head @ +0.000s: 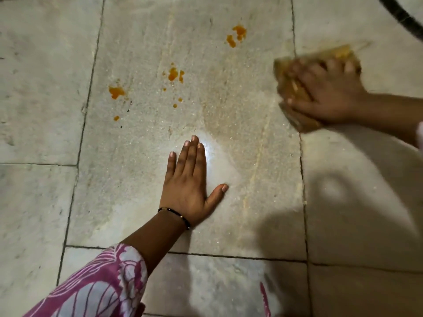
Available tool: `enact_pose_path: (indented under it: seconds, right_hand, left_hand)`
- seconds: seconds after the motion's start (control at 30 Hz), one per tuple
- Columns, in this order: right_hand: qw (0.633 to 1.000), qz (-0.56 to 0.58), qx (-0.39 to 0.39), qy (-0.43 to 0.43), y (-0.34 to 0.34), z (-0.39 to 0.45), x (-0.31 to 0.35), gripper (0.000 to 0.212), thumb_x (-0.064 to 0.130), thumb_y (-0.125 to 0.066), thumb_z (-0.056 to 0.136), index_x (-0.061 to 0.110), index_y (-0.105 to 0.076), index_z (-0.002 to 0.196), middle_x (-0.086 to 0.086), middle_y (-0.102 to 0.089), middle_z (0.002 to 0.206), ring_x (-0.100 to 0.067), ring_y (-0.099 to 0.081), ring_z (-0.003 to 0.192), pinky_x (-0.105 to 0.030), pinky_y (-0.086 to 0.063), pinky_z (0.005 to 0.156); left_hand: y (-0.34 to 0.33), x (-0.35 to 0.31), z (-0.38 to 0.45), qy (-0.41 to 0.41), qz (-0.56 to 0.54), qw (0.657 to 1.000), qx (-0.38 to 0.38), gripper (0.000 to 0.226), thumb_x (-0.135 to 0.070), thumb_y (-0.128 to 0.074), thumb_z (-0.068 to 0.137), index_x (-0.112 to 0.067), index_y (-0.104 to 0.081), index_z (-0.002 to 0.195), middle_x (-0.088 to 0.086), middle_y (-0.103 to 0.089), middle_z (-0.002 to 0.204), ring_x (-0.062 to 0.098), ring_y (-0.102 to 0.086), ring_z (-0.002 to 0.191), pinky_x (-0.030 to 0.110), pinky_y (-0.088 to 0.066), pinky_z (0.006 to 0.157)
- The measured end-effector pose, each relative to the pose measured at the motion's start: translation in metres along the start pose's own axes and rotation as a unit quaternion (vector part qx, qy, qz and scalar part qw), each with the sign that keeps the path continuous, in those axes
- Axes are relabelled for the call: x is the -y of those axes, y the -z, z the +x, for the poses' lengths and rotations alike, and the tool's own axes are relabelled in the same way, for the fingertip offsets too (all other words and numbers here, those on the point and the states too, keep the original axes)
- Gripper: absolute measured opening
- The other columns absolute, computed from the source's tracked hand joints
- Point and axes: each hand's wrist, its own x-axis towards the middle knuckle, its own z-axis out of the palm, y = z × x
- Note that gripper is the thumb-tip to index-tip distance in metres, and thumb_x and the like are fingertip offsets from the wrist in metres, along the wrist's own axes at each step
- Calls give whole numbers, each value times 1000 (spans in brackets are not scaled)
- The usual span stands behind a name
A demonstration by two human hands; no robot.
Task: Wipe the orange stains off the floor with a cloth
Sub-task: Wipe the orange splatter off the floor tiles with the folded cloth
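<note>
Head view: looks down on hands and ground.
Floor (pixel 41 92): pale stone slabs with dark joints; a bright glare sits just beside the left fingertips, a shadow lies below the right arm.
Left hand (pixel 190 186): flat on the slab, fingers (pixel 194 154) straight, thumb spread, pressing down; black bracelet (pixel 176 215) at the wrist, pink-and-white sleeve (pixel 91 287) behind.
Right hand (pixel 325 94): blurred, fingers spread over the cloth, pressing it to the floor.
Cloth (pixel 295 88): yellowish-brown, under the right fingers, across a joint.
Orange stains (pixel 174 74): three clusters beyond the left fingertips, apart from the cloth.
Dark curved object (pixel 400 12): top corner, beyond the right fingers.
</note>
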Motion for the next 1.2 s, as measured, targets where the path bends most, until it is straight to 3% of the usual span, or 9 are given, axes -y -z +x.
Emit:
enact_pose_path:
  seconds: [0.13, 0.27, 0.37, 0.5, 0.6, 0.8, 0.93, 1.07, 1.2]
  right_hand:
    - [998, 9, 21, -63, 4, 55, 66, 86, 71, -17, 79, 18, -25, 146, -8, -23, 155, -33, -25, 134, -53, -25, 98]
    - [988, -18, 29, 150, -1, -3, 107, 86, 69, -12, 81, 17, -31, 147, -7, -35, 151, -31, -34, 128, -52, -22, 101]
    - [972, -37, -8, 234, -9, -47, 62, 79, 69, -22, 85, 21, -32, 147, -4, -40, 149, -30, -37, 126, -48, -24, 99]
    - [999, -13, -28, 19, -2, -15, 0, 88, 77, -16, 82, 15, -34, 142, -17, -43, 140, -38, -39, 119, -53, -30, 91]
    - [996, -38, -33, -71, 1, 31, 25, 82, 69, -22, 83, 9, -34, 138, -19, -38, 139, -37, -37, 119, -54, -30, 91]
    - [983, -23, -17, 180, -6, -1, 118, 69, 59, -23, 91, 12, -44, 138, -12, -48, 139, -30, -43, 120, -50, -29, 95]
    - [948, -15, -16, 317, -11, -54, 59, 62, 57, -31, 91, 22, -45, 140, -3, -47, 144, -29, -50, 118, -43, -31, 92]
    - [972, -33, -18, 230, -1, -27, -14, 70, 62, -23, 89, 21, -36, 143, -12, -46, 143, -34, -46, 117, -47, -34, 90]
    - [998, 9, -53, -23, -4, 62, -6, 76, 68, -20, 86, 20, -30, 144, -12, -38, 147, -35, -35, 130, -53, -27, 100]
  left_hand:
    - [3, 1, -2, 1, -8, 1000, 8, 89, -67, -22, 87, -5, -11, 150, 11, -6, 158, 22, -2, 146, 44, -3, 117]
    - [3, 0, -1, 3, -13, 1000, -2, 89, -67, -25, 87, -5, -14, 150, 11, -8, 158, 23, -6, 146, 43, -4, 117]
    - [1, 1, -1, 2, -10, 1000, -8, 89, -67, -26, 87, -6, -12, 150, 11, -7, 158, 23, -5, 146, 42, -2, 117]
    - [1, -1, -2, 5, -6, 1000, -2, 89, -66, -26, 88, -4, -11, 150, 12, -6, 158, 24, -4, 146, 43, -2, 118]
    - [4, -1, -2, 5, -1, 1000, 11, 88, -66, -22, 88, -5, -9, 150, 12, -4, 158, 24, -2, 146, 43, -1, 118]
    - [6, -1, -2, 3, 1, 1000, 15, 88, -66, -22, 88, -5, -12, 150, 11, -6, 158, 23, -5, 146, 42, -2, 117]
    - [3, 0, -2, -2, -5, 1000, 3, 88, -67, -22, 88, -5, -11, 150, 11, -6, 158, 23, -3, 146, 44, -3, 117]
    - [1, 0, -2, 0, -2, 1000, 4, 88, -66, -24, 88, -5, -9, 150, 11, -4, 158, 23, -2, 146, 46, -4, 117]
    - [0, 0, -2, -1, -2, 1000, 10, 88, -66, -25, 88, -4, -12, 149, 12, -6, 158, 23, -2, 146, 48, -7, 117]
